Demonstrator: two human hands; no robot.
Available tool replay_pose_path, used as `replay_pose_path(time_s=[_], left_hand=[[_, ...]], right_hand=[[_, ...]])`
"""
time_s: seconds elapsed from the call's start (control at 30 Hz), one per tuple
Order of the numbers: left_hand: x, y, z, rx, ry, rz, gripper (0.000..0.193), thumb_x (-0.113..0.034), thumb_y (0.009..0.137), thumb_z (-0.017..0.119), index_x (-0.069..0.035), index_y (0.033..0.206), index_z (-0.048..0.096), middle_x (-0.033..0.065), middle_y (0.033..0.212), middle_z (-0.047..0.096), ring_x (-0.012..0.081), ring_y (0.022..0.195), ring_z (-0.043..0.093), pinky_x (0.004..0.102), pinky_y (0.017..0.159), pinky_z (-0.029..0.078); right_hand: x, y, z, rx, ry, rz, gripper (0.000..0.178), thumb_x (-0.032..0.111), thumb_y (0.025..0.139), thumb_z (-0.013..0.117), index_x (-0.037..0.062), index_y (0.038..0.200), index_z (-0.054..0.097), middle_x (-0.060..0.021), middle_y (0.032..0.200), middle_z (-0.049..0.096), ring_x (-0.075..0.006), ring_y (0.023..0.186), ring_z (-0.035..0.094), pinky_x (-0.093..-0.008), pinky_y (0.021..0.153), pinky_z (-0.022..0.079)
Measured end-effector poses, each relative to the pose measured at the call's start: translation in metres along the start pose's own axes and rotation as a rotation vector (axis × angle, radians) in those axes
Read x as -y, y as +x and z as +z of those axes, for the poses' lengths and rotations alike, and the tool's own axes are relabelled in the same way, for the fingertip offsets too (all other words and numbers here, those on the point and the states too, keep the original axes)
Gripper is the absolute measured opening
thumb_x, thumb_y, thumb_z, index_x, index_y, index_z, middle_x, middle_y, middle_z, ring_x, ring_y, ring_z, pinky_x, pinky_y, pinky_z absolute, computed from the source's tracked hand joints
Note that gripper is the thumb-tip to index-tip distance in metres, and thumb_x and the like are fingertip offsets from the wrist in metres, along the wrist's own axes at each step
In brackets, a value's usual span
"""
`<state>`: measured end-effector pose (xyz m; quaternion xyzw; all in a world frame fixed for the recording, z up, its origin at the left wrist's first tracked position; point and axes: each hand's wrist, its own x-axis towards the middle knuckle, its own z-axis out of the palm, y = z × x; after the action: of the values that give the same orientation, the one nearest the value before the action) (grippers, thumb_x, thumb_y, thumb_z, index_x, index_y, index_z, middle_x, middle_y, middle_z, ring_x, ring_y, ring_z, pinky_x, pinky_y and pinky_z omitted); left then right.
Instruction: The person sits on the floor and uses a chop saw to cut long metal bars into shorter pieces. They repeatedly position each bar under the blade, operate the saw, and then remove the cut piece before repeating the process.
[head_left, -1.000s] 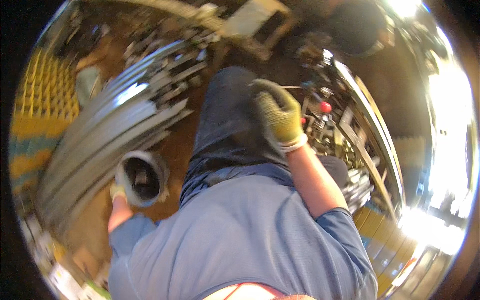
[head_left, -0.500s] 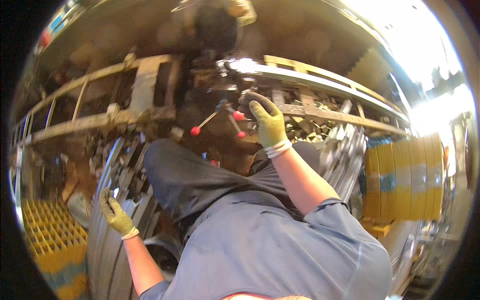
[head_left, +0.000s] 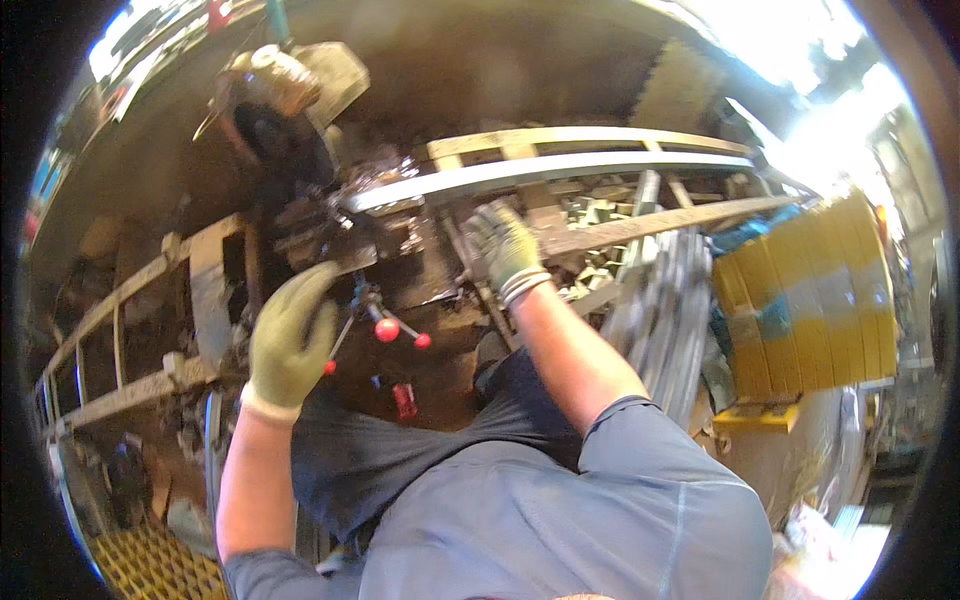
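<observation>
My left hand point(head_left: 290, 345), in a yellow-green work glove, is raised over my left thigh. Its fingers stretch forward and the thumb stands apart; nothing shows in it. Close to its fingertips are a dark metal machine bed point(head_left: 352, 258) and a handle with red ball knobs point(head_left: 387, 330). My right hand point(head_left: 508, 248), gloved alike, hangs over the near side of the frame, fingers extended but slightly blurred, holding nothing visible. A long pale metal bar point(head_left: 560, 174) lies beyond it, its left end at the machine.
A dark machine head point(head_left: 275, 120) rises at the far left. Wooden rails point(head_left: 660, 225) run to both sides, with metal offcuts point(head_left: 600, 212) among them. Dark metal lengths point(head_left: 655, 310) and stacked yellow cartons point(head_left: 805, 300) stand right; a yellow grid point(head_left: 155, 565) lies lower left.
My left hand has come up and right from beside the grey lengths toward the machine. My right hand has lowered slightly, its fingers straightening. The view has turned, shifting the machine left.
</observation>
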<state>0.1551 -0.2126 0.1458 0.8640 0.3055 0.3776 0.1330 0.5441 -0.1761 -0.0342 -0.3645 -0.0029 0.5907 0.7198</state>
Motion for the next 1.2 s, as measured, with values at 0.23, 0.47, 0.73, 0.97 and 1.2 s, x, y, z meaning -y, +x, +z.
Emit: replay_pose_path(time_s=[0.23,0.47,0.73,0.97,1.2], left_hand=[[0.033,0.099,0.11,0.231,0.11,0.17,0.04,-0.016,0.096,0.077,-0.006,0.134,0.073,0.0193,0.145,0.072,0.0407,0.136,0.069,0.0521,0.116,0.056],[0.083,0.164,0.225,0.371,0.367,-0.039,0.044,-0.033,0.1,0.076,-0.005,0.134,0.071,0.0169,0.141,0.071,0.0402,0.134,0.065,0.054,0.117,0.051],[0.096,0.195,0.254,0.447,0.382,-0.208,0.042,-0.038,0.103,0.076,-0.005,0.129,0.073,0.0201,0.124,0.078,0.0407,0.122,0.072,0.0549,0.108,0.054],[0.089,0.212,0.264,0.391,0.31,-0.1,0.036,-0.038,0.102,0.077,-0.006,0.119,0.076,0.0192,0.116,0.081,0.0402,0.108,0.079,0.0562,0.096,0.06],[0.056,0.259,0.226,0.805,0.14,-0.276,0.042,-0.04,0.106,0.067,-0.009,0.127,0.086,0.0185,0.13,0.083,0.0368,0.122,0.079,0.0517,0.102,0.061]], right_hand=[[0.035,0.052,0.01,-0.169,-0.107,-0.216,0.062,0.035,0.108,0.076,0.0046,0.158,0.057,-0.0254,0.159,0.059,-0.0433,0.149,0.055,-0.0574,0.13,0.044],[0.034,0.095,0.007,-0.17,0.022,-0.139,0.045,0.038,0.102,0.083,0.0065,0.134,0.077,-0.0143,0.139,0.078,-0.036,0.128,0.072,-0.0527,0.112,0.061],[0.055,0.097,0.01,-0.176,0.017,-0.154,0.045,0.043,0.102,0.08,0.008,0.131,0.079,-0.0136,0.135,0.081,-0.0359,0.126,0.075,-0.0554,0.115,0.059],[0.057,0.103,0.022,-0.227,0.129,-0.216,0.074,0.054,0.096,0.086,0.0084,0.152,0.07,-0.0135,0.159,0.069,-0.0379,0.139,0.063,-0.0553,0.127,0.043],[0.066,0.098,0.04,-0.332,-0.008,-0.482,0.071,0.068,0.106,0.067,0.0113,0.149,0.068,-0.0142,0.156,0.07,-0.035,0.141,0.063,-0.0554,0.126,0.046]])
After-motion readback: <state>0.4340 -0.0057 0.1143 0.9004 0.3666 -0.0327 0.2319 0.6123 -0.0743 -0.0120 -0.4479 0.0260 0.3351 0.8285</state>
